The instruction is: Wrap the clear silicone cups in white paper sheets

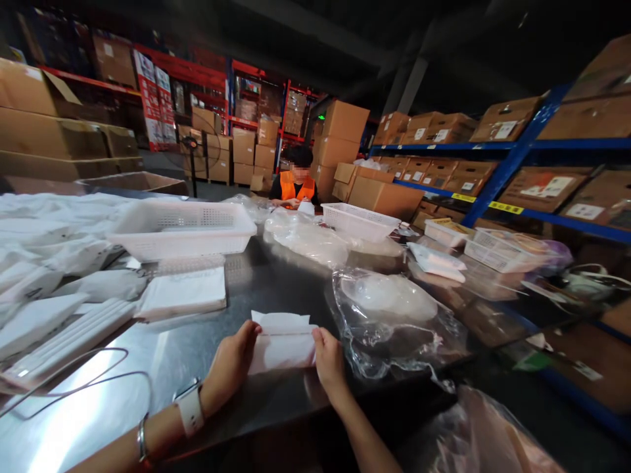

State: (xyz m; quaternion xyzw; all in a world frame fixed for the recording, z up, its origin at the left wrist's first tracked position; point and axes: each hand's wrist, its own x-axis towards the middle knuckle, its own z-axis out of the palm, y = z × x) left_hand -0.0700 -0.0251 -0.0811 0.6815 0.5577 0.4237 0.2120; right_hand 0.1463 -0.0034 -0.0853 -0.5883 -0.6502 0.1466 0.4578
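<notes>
A small white folded sheet (282,343) lies on the steel table (162,358), held at both ends. My left hand (231,364) grips its left edge; a white watch and a bracelet sit on that wrist. My right hand (329,362) pinches its right edge. Just to the right lies a crumpled clear plastic bag (394,322) with something pale inside.
A stack of white flat packs (183,293) and several more white packets (44,309) lie at the left, behind them a white basket (185,228). A second basket (359,221) stands farther back. A person in an orange vest (296,187) sits at the far end. Blue shelves (507,164) with cartons line the right.
</notes>
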